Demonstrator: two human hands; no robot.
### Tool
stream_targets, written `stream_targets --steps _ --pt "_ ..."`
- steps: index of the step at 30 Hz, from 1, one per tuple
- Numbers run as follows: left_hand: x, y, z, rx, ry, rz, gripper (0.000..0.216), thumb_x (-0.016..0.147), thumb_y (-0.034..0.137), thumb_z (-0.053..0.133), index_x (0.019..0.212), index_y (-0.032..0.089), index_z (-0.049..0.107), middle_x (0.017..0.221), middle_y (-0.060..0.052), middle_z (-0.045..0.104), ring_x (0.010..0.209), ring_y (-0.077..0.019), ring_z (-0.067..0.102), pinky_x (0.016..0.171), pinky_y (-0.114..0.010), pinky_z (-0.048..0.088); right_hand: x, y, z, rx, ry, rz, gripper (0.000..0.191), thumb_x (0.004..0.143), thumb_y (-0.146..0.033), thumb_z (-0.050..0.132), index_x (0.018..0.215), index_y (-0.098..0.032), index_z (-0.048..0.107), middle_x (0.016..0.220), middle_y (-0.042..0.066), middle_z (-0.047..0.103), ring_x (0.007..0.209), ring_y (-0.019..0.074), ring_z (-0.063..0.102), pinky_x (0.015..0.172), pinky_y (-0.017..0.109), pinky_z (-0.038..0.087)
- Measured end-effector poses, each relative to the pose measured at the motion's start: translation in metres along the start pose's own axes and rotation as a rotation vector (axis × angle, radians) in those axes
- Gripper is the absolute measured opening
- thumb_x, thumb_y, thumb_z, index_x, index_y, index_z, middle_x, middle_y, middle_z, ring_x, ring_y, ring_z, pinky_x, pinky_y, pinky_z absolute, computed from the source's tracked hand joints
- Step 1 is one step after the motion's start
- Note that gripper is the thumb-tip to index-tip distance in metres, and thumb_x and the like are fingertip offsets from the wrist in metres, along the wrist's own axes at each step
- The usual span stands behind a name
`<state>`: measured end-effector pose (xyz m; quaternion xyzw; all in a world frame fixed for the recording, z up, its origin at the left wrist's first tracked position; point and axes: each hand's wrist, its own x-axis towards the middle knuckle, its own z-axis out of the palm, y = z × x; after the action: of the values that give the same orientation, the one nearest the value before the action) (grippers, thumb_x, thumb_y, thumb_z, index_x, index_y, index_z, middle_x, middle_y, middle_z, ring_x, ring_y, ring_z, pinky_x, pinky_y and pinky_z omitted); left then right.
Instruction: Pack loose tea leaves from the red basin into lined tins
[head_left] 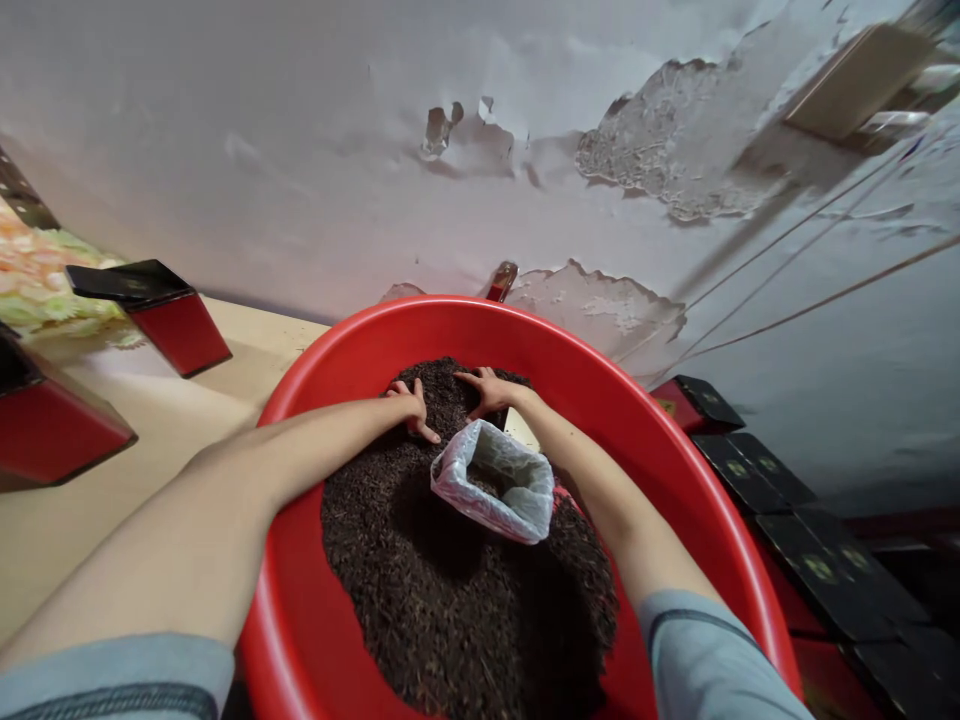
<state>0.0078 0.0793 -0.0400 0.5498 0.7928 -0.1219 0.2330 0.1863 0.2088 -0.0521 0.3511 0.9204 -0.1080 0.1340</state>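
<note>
Dark loose material [450,640]: heaped in red tub [667,490]
Left hand [411,406]: fingers spread, touching the heap
Right hand [489,391]: fingers spread, near plastic-lined container [534,505]

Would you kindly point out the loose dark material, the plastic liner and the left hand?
Loose dark material [420,630]: head view, on its near part.
Plastic liner [487,507]: head view, on its folded front edge.
Left hand [414,408]: head view, on its back.
</note>
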Motion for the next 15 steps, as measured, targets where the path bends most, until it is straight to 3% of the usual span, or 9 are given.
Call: stream_targets --steps 3,8,12,15 --pt "-0.001 0.003 0.002 -0.015 0.002 -0.005 0.168 0.042 0.075 0.091 0.166 0.022 -0.009 0.165 -0.030 0.021 0.145 -0.0529 0.036 0.109 -0.064 0.044 0.001 -0.005 0.004 0.011 0.017 -0.040 0.107 0.065 -0.035 0.093 0.157 -0.028 0.038 0.148 0.019 0.039 0.142 0.0382 0.042 0.114 0.048 0.040" --pt "-0.003 0.007 -0.001 -0.009 -0.025 0.090 0.158 0.051 0.067 0.093 0.167 0.020 -0.004 0.168 -0.027 0.019 0.150 -0.0431 0.036 0.120 -0.048 0.036 0.002 -0.015 0.007 0.002 0.064 -0.040 0.106 0.062 -0.029 0.095 0.154 -0.025 0.042 0.138 0.019 0.047 0.128 0.0392 0.054 0.105 0.048 0.047" --pt "-0.004 0.012 -0.002 0.032 -0.039 0.088 0.143 0.066 0.056 0.090 0.167 0.020 -0.005 0.168 -0.026 0.020 0.150 -0.0428 0.036 0.119 -0.048 0.038 -0.005 -0.020 0.015 -0.008 0.148 -0.012 0.094 0.070 -0.029 0.090 0.152 -0.023 0.044 0.140 0.019 0.048 0.127 0.0366 0.055 0.109 0.046 0.043" --pt "0.000 0.013 -0.002 0.036 -0.051 0.082 0.143 0.064 0.054 0.092 0.167 0.017 -0.001 0.169 -0.028 0.016 0.150 -0.0436 0.034 0.120 -0.045 0.037 -0.012 -0.023 0.020 -0.026 0.204 0.017 0.078 0.080 -0.031 0.081 0.150 -0.026 0.048 0.143 0.017 0.048 0.132 0.0349 0.051 0.109 0.044 0.043"
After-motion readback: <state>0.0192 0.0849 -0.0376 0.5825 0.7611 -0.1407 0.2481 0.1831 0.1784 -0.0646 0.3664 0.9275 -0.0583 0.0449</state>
